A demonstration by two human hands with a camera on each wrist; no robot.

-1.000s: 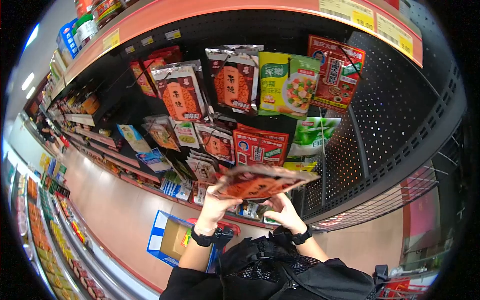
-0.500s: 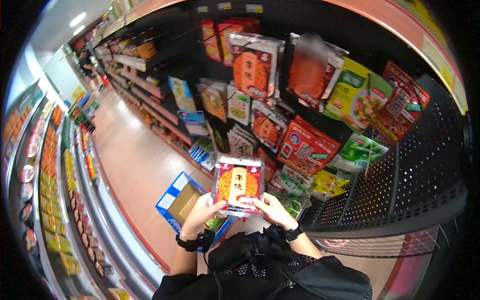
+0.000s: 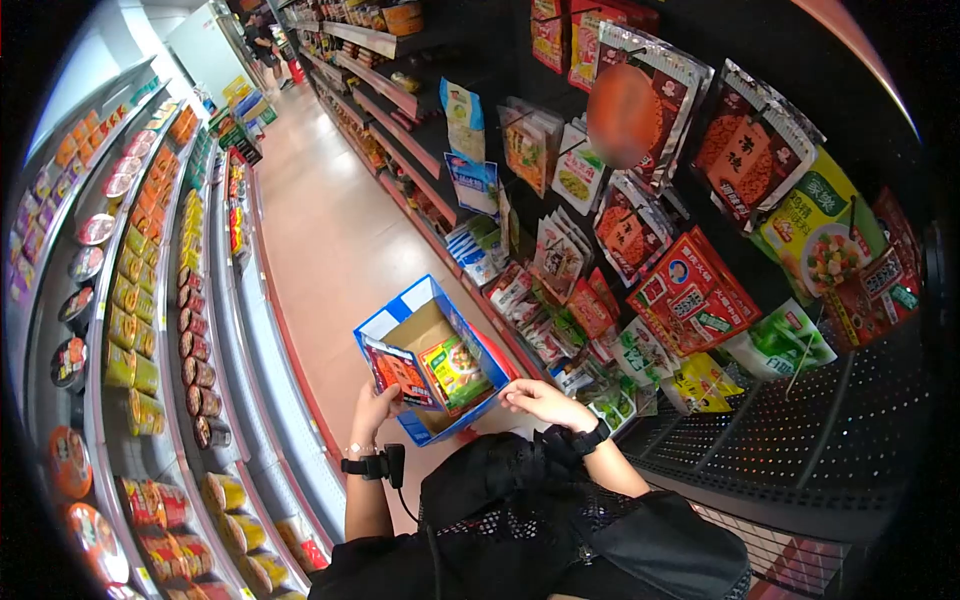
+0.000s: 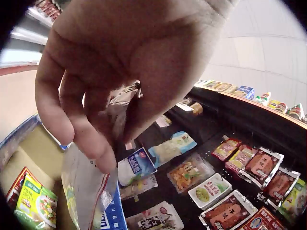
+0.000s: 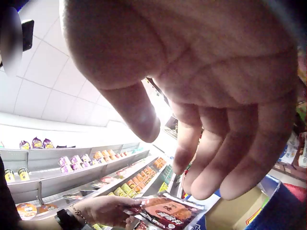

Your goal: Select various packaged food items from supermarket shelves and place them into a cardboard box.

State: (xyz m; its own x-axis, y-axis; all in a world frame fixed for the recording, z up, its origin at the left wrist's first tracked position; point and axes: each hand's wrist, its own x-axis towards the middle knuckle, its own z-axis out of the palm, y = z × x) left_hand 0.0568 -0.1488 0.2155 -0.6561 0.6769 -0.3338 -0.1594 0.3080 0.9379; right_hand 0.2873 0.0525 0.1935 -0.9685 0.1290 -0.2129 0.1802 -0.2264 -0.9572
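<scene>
My left hand point(image 3: 376, 408) pinches a dark red seasoning packet point(image 3: 402, 376) by its edge, thumb on the printed front. The packet is tilted over the left part of a blue cardboard box point(image 3: 375, 328). Inside the box lies a green-and-yellow seasoning packet point(image 3: 455, 372), with red packaging showing behind it in the left wrist view. My right hand point(image 3: 550, 403) is beside the box's near right corner, fingertips close to its rim. In the right wrist view its fingers are loosely bent, with nothing between them and the thumb.
Hanging seasoning packets point(image 3: 690, 290) crowd the black pegboard on the right. On the left stand tiered shelves of cup noodles point(image 3: 140, 410). A tiled aisle point(image 3: 310, 200) runs between, with a person point(image 3: 265, 45) far down it. Something red point(image 3: 492, 350) shows beside the box.
The dark red packet has moved from between both hands, left and down over the box. My right hand has let go of it. The head view has swung left toward the aisle.
</scene>
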